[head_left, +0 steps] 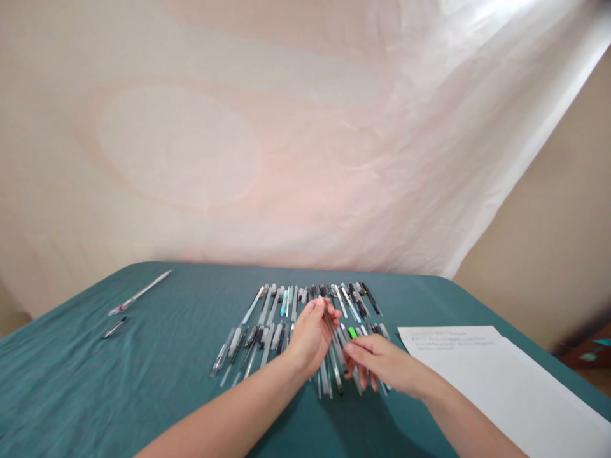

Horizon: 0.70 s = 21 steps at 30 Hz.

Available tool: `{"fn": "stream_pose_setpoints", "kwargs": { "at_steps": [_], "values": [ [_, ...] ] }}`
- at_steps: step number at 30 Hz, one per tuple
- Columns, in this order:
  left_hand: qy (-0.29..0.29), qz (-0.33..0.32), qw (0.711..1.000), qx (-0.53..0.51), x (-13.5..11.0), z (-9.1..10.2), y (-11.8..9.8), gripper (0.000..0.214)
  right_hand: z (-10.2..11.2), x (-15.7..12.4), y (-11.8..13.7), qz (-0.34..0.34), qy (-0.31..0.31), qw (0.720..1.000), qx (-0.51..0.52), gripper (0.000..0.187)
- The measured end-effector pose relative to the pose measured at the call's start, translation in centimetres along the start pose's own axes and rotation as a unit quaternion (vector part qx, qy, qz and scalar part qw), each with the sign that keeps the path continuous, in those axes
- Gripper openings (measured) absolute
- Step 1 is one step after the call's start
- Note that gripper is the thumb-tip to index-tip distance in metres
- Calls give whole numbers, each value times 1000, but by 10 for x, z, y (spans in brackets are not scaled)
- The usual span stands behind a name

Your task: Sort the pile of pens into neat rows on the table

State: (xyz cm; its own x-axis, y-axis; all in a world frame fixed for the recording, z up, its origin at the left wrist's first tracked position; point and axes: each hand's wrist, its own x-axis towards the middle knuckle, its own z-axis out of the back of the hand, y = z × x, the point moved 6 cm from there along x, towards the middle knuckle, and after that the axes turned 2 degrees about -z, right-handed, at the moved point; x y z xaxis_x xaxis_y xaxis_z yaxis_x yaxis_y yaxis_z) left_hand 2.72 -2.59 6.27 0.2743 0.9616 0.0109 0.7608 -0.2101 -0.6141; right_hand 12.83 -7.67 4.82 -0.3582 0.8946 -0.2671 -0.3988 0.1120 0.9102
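Observation:
My left hand (310, 337) is closed round the upper part of a clear-barrelled pen (336, 340), which slants down to the right above two rows of pens. At the pen's lower end is my right hand (377, 359), its thumb and fingers curled against the barrel. Part of the grip is hidden by the fingers. Beneath and beside both hands lies the near row of pens (267, 343), mostly clear and black; one with a bright green part (352, 332) shows between the hands. Behind it runs the far row of pens (294, 302), some with pale blue or teal parts.
A green cloth (167, 381) covers the table. On the left lie a long clear pen-like item (140, 292) and a short dark pen (114, 327). White paper sheets (477, 381) with faint writing rest at the right. A pale hanging sheet (296, 159) closes off the back.

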Motion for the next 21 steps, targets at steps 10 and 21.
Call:
{"fn": "stream_pose_setpoints", "kwargs": {
  "at_steps": [10,21],
  "values": [
    [1,-48,998,51,5,6,-11,23,0,7,-6,-3,-42,995,86,42],
    [1,-39,996,82,3,8,-4,24,27,6,4,99,-179,973,-107,38]
  ]
}}
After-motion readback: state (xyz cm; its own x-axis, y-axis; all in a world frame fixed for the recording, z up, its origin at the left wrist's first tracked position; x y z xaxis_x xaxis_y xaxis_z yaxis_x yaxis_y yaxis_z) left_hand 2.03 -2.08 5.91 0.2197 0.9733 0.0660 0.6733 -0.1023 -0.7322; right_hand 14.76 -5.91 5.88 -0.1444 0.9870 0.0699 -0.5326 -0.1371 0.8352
